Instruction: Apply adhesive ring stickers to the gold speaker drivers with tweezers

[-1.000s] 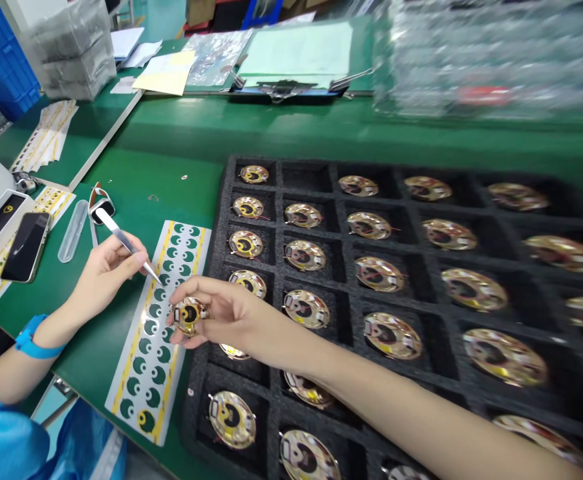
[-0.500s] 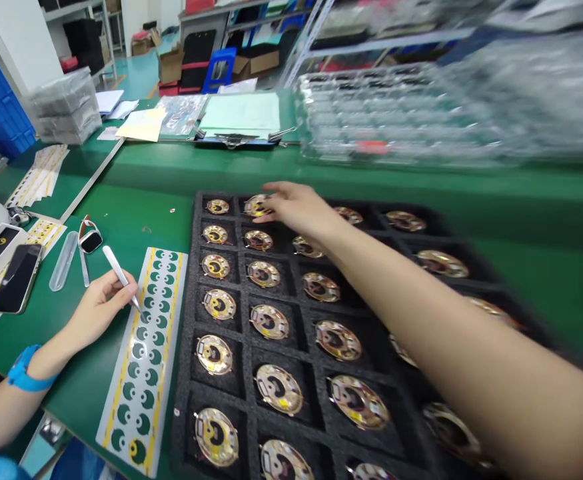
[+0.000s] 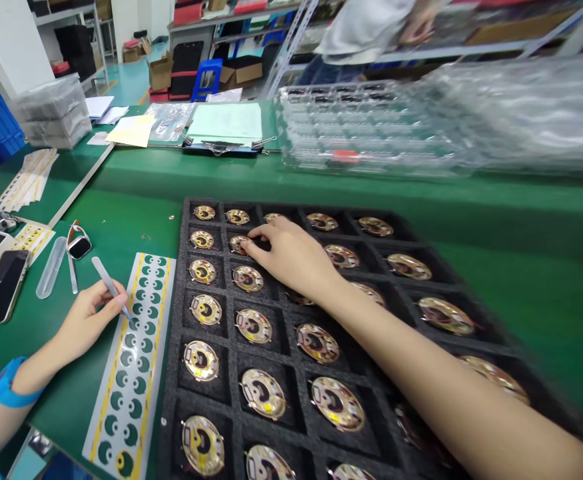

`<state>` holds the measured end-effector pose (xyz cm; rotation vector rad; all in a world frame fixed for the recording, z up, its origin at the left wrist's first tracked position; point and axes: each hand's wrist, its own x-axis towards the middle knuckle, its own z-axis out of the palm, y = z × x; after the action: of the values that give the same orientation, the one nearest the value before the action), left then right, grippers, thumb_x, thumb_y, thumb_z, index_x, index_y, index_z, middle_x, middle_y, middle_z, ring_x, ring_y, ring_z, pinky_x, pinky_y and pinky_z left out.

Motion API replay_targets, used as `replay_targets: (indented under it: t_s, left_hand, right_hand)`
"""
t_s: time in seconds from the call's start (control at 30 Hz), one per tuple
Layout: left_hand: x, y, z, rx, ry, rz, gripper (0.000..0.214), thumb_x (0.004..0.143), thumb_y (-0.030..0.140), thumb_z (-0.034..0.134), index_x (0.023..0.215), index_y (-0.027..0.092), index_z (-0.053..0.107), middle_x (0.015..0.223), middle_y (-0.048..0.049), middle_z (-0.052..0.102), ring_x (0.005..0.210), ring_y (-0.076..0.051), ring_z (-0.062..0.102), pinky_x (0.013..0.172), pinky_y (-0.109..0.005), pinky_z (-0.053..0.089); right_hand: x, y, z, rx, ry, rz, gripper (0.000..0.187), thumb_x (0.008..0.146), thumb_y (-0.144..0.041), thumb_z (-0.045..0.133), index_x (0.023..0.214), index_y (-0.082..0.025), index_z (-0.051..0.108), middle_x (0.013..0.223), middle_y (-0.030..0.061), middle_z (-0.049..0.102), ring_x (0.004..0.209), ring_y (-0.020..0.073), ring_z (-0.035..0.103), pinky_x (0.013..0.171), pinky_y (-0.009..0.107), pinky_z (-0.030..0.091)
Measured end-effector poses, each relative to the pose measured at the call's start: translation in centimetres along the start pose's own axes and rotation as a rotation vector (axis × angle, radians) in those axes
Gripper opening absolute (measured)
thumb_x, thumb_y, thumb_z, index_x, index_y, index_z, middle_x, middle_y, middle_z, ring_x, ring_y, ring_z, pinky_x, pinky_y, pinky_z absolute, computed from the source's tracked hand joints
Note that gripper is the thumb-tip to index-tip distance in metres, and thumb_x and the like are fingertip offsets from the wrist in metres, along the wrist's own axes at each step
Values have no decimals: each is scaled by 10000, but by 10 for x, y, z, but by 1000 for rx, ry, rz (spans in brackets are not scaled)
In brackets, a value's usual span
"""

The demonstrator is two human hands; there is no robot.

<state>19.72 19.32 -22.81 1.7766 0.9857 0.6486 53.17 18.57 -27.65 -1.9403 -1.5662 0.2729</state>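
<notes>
A black foam tray (image 3: 288, 337) with many square cells holds several round gold parts (image 3: 253, 325). My right hand (image 3: 291, 257) reaches over the tray's far left cells, palm down, its fingertips on a gold part (image 3: 240, 244) in the second row. My left hand (image 3: 88, 321) rests on the green mat and pinches silver tweezers (image 3: 110, 287). Their tip touches a long sticker sheet (image 3: 134, 363) with green round stickers between yellow strips, lying just left of the tray.
A phone (image 3: 1, 285), a clear tube (image 3: 50, 267) and a smartwatch (image 3: 77, 245) lie at the left. Stacked clear plastic trays (image 3: 371, 127) and a clipboard with papers (image 3: 224, 127) sit at the back. A person stands behind the bench (image 3: 366, 30).
My right hand carried a gold part from beside the sticker sheet to the tray's far row, then drew back to the second row. The left hand with the tweezers stayed on the sheet.
</notes>
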Motion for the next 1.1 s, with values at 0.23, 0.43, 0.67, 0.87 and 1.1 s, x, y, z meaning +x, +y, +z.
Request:
replay_targets:
  t_s: [0.23,0.43,0.67,0.87,1.1]
  left_hand:
    - [-3,1,6,-175,85,117,240,858,415,647,864,179,605,741,-35,699,600,-117,627,573,-229,523]
    - [-6,0,10,-343,102,181,167,827,336,711,864,186,647,759,-38,741,685,-152,705,624,-243,568]
    - [-11,0,17,-192,52,251,162,846,337,691,863,176,683,786,-55,725,740,-164,700,683,-277,575]
    - [-11,0,20,-18,26,464,115,889,253,639,899,143,671,798,-83,725,732,-170,682,670,-296,557]
    - [-9,3,20,78,-47,587,71,899,192,622,940,143,650,814,-87,737,778,-169,692,697,-299,566]
  right_hand:
    - [0,-15,-15,433,-92,48,320,726,-528,557,751,-227,451,783,67,578,776,269,618,798,491,520]
    - [-54,-84,-5,935,-602,58,299,897,-500,547,984,-228,460,918,67,671,866,226,697,678,339,619]
    - [-86,-96,24,1293,-931,130,272,926,-308,581,1178,-216,537,1088,38,631,980,189,679,863,321,601]
    - [-85,-94,25,1256,-944,89,243,939,-242,528,1177,-194,547,1084,41,617,979,180,673,841,301,613]
    - [-89,-96,24,1179,-902,43,252,951,-233,483,1190,-196,554,1186,47,577,972,152,653,833,281,616]
